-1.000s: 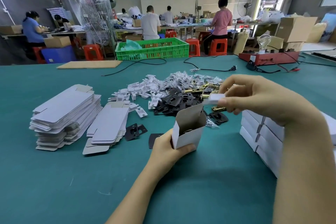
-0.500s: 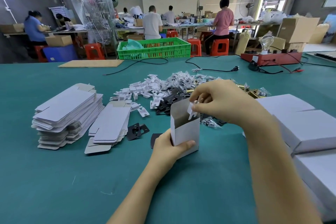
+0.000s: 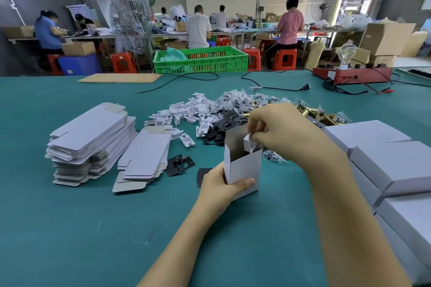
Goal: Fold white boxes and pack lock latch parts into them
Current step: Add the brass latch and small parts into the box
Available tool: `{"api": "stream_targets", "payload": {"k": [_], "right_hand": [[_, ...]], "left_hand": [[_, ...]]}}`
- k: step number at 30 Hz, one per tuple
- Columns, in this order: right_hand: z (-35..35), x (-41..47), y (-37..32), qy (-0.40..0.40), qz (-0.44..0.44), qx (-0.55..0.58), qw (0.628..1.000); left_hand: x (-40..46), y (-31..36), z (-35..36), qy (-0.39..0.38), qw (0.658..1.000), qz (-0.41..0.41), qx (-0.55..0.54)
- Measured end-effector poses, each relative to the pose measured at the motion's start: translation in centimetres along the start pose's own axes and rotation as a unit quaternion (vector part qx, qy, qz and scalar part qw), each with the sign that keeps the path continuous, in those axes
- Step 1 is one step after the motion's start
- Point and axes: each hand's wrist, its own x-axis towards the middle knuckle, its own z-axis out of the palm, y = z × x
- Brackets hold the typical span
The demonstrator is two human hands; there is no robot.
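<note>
Holding white box [image 3: 242, 168] low on desk [image 3: 93, 228], left hand [image 3: 221, 184] grip around it | right hand [image 3: 279, 130] pinches white insert [image 3: 248, 144] at its mouth | thin card, light, bends; hold gently by walls.

Green crate [image 3: 200, 59] at table's far edge; red device [image 3: 352, 75] with bulb [image 3: 346, 52] right

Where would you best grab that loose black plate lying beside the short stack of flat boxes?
Take the black plate by its two long edges, coming straight down from above. It lies flat on the green table, apart from the stack, so a pinch across its narrow width looks easiest.
</note>
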Motion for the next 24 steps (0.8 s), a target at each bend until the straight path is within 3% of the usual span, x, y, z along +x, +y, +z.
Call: {"api": "stream_targets", "payload": {"k": [7, 14, 21, 24], "right_hand": [[-0.5, -0.5, 0.6, 0.021, 0.005, -0.015, 1.0], [0.2, -0.4, 0.4, -0.046, 0.018, -0.036, 0.998], [-0.4, -0.6, 1.4, -0.01, 0.021, 0.016, 1.0], [-0.7, -0.6, 1.8, 0.061, 0.026, 0.053, 0.996]], "left_hand": [[-0.2, 0.0, 0.0, -0.004, 1.0, 0.001, -0.006], [-0.1, 0.0, -0.1, -0.007, 1.0, 0.003, -0.005], [-0.4, 0.1, -0.3, -0.042, 0.998, 0.018, -0.034], [-0.5, 0.1, -0.4, -0.037, 0.999, 0.012, -0.039]]}}
